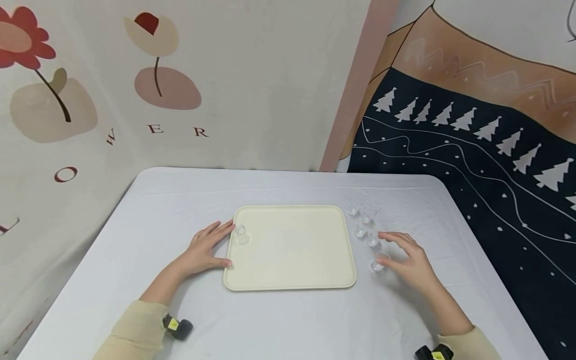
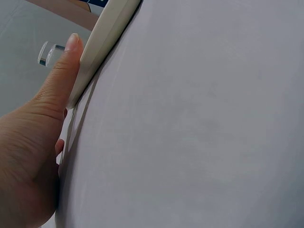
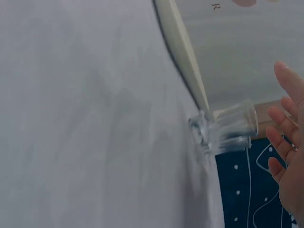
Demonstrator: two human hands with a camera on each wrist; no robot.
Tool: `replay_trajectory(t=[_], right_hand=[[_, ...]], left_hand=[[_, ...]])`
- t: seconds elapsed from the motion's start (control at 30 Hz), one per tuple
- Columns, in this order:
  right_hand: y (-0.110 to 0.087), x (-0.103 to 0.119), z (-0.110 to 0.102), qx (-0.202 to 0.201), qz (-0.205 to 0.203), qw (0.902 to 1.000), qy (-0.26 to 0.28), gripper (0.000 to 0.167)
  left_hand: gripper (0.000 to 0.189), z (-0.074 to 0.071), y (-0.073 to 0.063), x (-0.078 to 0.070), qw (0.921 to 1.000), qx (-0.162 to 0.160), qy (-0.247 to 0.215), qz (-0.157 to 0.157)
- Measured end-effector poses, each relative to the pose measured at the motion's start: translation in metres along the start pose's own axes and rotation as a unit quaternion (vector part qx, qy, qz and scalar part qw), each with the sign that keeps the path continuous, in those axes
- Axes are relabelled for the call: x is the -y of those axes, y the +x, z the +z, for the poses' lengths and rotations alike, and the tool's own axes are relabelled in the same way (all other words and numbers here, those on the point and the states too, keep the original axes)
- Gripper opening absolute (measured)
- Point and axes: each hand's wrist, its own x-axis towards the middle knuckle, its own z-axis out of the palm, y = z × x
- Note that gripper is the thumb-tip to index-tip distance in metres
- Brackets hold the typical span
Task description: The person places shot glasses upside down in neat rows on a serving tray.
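Clear round glassy cup (image 1: 376, 266), frame right: likely slippery, fragile; grip sides. Right hand (image 1: 411, 262): fingers parted. Left hand (image 1: 202, 254): straight, against cream rectangular tray (image 1: 294, 252).

the tray (image 1: 292, 250) looks like smooth, matt plastic. the small cups (image 1: 371, 241) are clear, glossy and glass-like. matt, lightly creased cloth (image 1: 288, 322) covers the surface (image 1: 207, 195). sleeves (image 1: 135, 327) are matt fabric.

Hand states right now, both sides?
Left hand: open, touching the left edge of the cream tray.
Right hand: open, holding nothing, beside small clear glasses.
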Motion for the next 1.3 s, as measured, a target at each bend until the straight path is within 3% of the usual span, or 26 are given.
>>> replay_trajectory(t=[0.17,0.37,0.5,0.97,1.3], right_hand=[[-0.012,-0.018,-0.006,0.036,0.026,0.9989,-0.016,0.060],[-0.020,-0.029,-0.007,0.069,0.046,0.9966,0.000,0.055],[-0.023,-0.037,-0.003,0.077,0.045,0.9960,0.004,0.051],[-0.029,-0.047,0.006,0.098,0.107,0.9893,0.010,0.040],[-0.029,-0.046,0.009,0.105,0.115,0.9874,-0.029,0.038]], left_hand=[[0.106,0.000,0.000,-0.001,1.0000,0.000,-0.001,-0.002],[0.106,0.000,0.000,-0.002,1.0000,0.001,-0.002,-0.004],[0.106,0.000,0.000,-0.001,1.0000,0.000,-0.001,-0.003],[0.106,0.000,0.000,-0.002,1.0000,0.001,0.000,-0.008],[0.106,0.000,-0.001,-0.002,1.0000,-0.001,-0.001,-0.003]])
